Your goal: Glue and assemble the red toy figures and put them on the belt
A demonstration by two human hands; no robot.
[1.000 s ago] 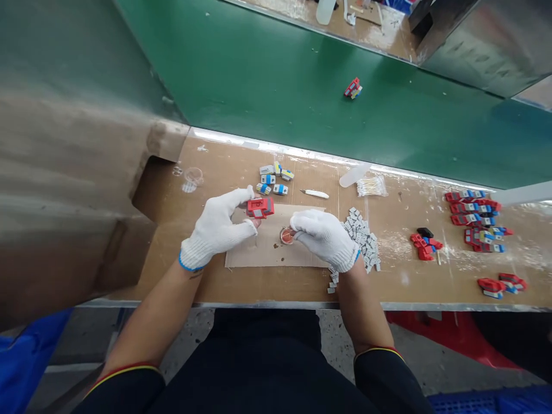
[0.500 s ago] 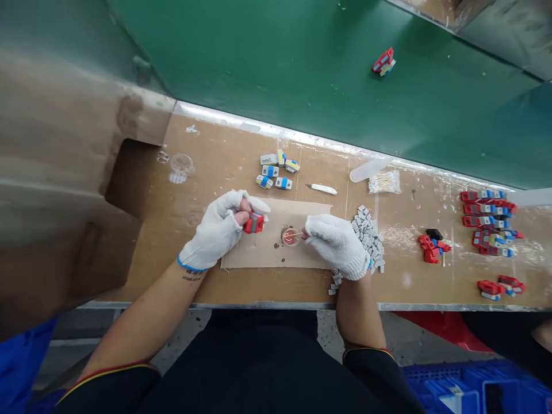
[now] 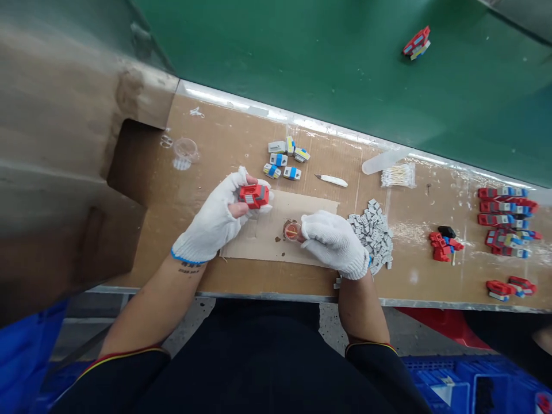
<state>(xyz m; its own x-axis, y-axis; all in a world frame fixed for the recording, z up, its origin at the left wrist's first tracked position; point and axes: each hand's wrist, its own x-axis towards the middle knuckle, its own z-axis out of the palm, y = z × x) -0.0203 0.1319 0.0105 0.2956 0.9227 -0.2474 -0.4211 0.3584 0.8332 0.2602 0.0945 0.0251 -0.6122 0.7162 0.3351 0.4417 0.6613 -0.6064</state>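
My left hand [image 3: 215,221], in a white glove with bare fingertips, is closed around a red toy car piece [image 3: 254,196] with grey parts. It holds the piece above the upper left of a cardboard sheet [image 3: 259,244]. Gloved too, my right hand [image 3: 330,240] pinches a thin cotton swab [image 3: 292,232], whose end is in a small clear cup [image 3: 290,237] of reddish liquid. Dark wet spots mark the cardboard around the cup. A heap of small grey parts [image 3: 375,233] lies just right of my right hand, partly covered by it.
Beyond the cardboard are several grey, blue and yellow blocks [image 3: 278,160] and a white-handled knife [image 3: 332,180]. A bag of cotton swabs [image 3: 397,175] lies right. Red toy cars [image 3: 502,207] stand far right; another car [image 3: 417,43] rests on the green surface. A cardboard box [image 3: 64,172] borders the left.
My left hand has moved slightly up and turned the red piece, showing more of it. My right hand has come closer to the cup. The camera view has shifted a little.
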